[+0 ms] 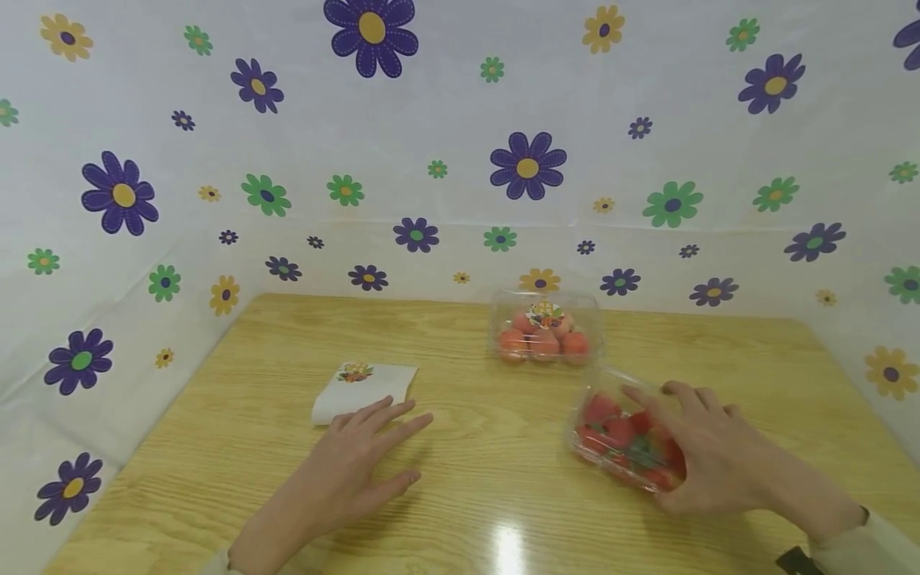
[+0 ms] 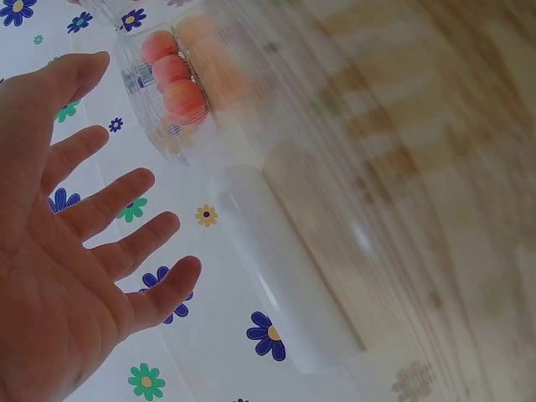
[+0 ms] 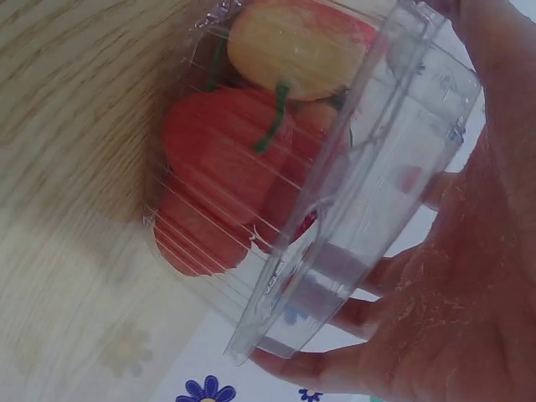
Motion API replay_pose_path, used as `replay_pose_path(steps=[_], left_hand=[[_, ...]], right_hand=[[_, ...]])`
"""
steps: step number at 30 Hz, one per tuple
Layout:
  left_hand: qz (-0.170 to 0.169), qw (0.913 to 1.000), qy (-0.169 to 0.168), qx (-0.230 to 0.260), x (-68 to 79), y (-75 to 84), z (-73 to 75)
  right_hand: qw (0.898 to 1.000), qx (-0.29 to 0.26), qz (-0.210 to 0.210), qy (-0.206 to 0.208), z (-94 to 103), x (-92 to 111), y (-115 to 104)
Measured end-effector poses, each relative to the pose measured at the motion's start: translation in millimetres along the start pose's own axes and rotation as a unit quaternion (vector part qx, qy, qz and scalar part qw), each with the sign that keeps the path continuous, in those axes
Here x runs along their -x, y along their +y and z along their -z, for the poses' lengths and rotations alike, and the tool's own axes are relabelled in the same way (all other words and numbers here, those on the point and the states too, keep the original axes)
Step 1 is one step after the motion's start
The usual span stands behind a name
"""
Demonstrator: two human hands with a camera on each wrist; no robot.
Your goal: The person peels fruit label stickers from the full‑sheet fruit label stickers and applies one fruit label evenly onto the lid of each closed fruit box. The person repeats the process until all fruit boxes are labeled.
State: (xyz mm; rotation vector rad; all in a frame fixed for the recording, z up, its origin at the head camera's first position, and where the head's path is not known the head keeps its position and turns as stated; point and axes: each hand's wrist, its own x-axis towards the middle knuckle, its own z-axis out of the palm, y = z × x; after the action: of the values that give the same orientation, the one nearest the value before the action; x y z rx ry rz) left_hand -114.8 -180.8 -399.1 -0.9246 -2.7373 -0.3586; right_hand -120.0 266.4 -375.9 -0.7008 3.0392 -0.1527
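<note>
My right hand (image 1: 719,455) holds a clear plastic box (image 3: 360,243) from its right side, thumb on the near side and fingers spread along the lid. Inside lie several red fruits (image 3: 226,151) with green stems, one of them (image 3: 297,50) yellowish with a red flush. The box sits at a slant on the right half of the table. My left hand (image 1: 352,463) hovers with spread fingers and holds nothing. Just beyond its fingertips is a white sheet (image 1: 374,387) with a curled edge and a fruit-picture sticker (image 1: 355,371); the left wrist view shows its white rolled side (image 2: 280,276).
A second clear box (image 1: 496,319) stands at the back of the wooden table (image 1: 467,495), with several orange-pink round fruits (image 1: 544,343) inside and a fruit sticker (image 1: 546,314) on its lid. A white flower-print cloth (image 1: 446,120) hangs behind and along both sides.
</note>
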Motion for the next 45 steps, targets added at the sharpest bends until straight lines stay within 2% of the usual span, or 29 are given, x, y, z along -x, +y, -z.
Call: replay_pose_path(steps=[18,37,45], left_hand=[[0.003,1.0000,0.004,0.007,3.2,-3.1,-0.9],[0.015,0.9997,-0.015,0.009,3.7,-2.6,1.4],[0.014,0.9998,-0.011,0.004,4.3,-3.3,1.9]], right_hand=[[0.996,0.031,0.032,0.083,-2.6,5.6,-6.3],[0.995,0.029,0.034,0.086,4.9,2.5,-9.7],[0.995,0.031,0.038,0.082,5.5,-0.7,-13.3]])
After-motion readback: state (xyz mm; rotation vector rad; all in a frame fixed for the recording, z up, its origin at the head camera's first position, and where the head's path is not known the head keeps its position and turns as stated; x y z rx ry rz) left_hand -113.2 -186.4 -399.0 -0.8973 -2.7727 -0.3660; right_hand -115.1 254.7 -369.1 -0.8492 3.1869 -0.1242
